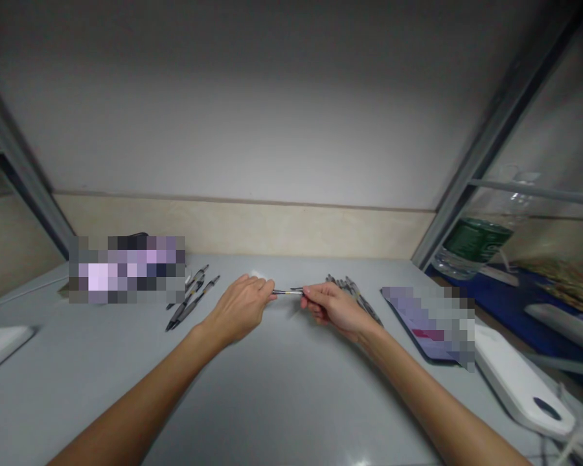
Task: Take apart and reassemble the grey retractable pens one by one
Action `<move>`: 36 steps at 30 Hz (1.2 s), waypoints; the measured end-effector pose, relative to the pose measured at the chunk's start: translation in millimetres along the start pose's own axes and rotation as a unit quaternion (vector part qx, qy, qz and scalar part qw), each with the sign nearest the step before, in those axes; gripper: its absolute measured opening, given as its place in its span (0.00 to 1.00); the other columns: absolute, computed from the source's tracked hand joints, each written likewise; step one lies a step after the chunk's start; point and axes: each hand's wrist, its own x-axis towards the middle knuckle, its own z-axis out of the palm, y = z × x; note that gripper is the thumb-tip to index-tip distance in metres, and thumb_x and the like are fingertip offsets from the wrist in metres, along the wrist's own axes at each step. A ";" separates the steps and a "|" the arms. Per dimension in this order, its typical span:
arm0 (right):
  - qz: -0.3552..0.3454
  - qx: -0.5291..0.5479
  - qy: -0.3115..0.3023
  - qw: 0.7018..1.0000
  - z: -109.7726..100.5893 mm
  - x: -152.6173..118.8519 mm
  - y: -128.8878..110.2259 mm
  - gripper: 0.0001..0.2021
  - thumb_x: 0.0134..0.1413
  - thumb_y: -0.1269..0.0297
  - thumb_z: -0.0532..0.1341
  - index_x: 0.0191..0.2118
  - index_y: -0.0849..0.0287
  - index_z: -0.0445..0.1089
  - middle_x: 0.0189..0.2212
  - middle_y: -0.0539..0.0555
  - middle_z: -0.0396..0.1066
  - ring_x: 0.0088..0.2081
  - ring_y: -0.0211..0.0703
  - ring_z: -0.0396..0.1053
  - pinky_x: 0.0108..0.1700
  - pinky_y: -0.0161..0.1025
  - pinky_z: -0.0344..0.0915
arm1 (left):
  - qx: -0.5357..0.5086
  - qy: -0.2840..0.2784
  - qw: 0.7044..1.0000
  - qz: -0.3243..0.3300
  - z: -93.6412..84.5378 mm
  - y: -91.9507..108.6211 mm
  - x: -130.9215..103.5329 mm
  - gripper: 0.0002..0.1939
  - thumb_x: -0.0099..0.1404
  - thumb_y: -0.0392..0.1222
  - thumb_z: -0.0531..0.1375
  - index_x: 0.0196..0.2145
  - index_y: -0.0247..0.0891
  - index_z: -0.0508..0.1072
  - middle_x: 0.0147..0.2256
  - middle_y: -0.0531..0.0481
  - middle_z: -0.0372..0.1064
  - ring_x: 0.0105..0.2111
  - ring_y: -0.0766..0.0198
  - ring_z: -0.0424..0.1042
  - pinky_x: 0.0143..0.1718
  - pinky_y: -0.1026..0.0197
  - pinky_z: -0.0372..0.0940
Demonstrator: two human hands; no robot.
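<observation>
Over the middle of the grey table [291,401], a thin pen [287,292] is held level between both hands. My left hand [245,304] is closed round its left end, palm down. The fingers of my right hand [333,307] pinch its right end. A short stretch of the pen shows between them, with a small yellowish mark. Several grey and black pens [193,304] lie to the left of my left hand. Another group of similar pens [362,298] lies just behind and to the right of my right hand, which partly hides it.
A phone [408,317], partly pixelated, and a white device [519,382] lie at the right. Beyond the metal frame is a water bottle [480,239]. Pixelated items [131,268] are at the back left, and a white object [2,346] sits at the left edge.
</observation>
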 end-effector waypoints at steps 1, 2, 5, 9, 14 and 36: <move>-0.006 -0.012 0.001 1.000 0.1 0.3 0.3 0.18 0.53 0.50 0.59 0.25 0.62 0.67 0.15 0.42 0.47 0.17 0.30 0.43 0.20 0.31 0.41 | -0.008 -0.007 1.000 -0.001 0.5 0.2 -0.3 0.12 0.70 0.42 0.45 0.32 0.38 0.63 0.29 0.48 0.69 0.30 0.59 0.67 0.33 0.58 0.52; -0.013 -0.029 0.006 0.999 0.1 0.5 0.4 0.18 0.53 0.50 0.58 0.25 0.62 0.66 0.15 0.43 0.48 0.17 0.30 0.44 0.20 0.31 0.42 | -0.016 -0.016 1.000 -0.003 0.9 0.5 -0.6 0.12 0.70 0.42 0.45 0.32 0.38 0.63 0.29 0.48 0.70 0.29 0.59 0.67 0.33 0.58 0.52; -0.061 -0.133 0.026 0.989 -1.3 -0.7 -1.3 0.18 0.56 0.51 0.55 0.27 0.61 0.65 0.15 0.43 0.50 0.18 0.32 0.48 0.21 0.32 0.45 | -0.045 -0.049 0.998 -0.023 1.8 1.6 -2.1 0.13 0.70 0.42 0.44 0.34 0.38 0.64 0.27 0.47 0.70 0.27 0.59 0.68 0.30 0.59 0.51; -0.131 -0.292 0.033 0.947 -4.3 -5.6 -6.0 0.17 0.60 0.53 0.52 0.27 0.60 0.65 0.17 0.45 0.54 0.21 0.34 0.53 0.24 0.33 0.49 | -0.135 -0.081 0.987 -0.042 1.6 2.3 -5.0 0.16 0.70 0.45 0.41 0.34 0.39 0.64 0.24 0.49 0.67 0.25 0.60 0.66 0.28 0.61 0.50; -0.210 -0.429 0.038 0.878 -7.7 -8.9 -10.4 0.14 0.62 0.59 0.52 0.32 0.60 0.69 0.24 0.50 0.65 0.28 0.37 0.62 0.32 0.34 0.56 | -0.308 -0.103 0.944 -0.061 0.8 -0.3 -5.8 0.20 0.69 0.49 0.41 0.27 0.39 0.63 0.20 0.55 0.57 0.23 0.65 0.60 0.27 0.64 0.51; -0.208 -0.370 0.108 0.899 -6.6 -7.1 -6.2 0.12 0.59 0.59 0.55 0.37 0.60 0.73 0.28 0.53 0.71 0.30 0.40 0.66 0.33 0.35 0.59 | -0.336 0.043 0.933 -0.125 16.5 -14.2 -0.2 0.21 0.69 0.47 0.43 0.22 0.38 0.64 0.20 0.55 0.58 0.23 0.65 0.59 0.29 0.63 0.54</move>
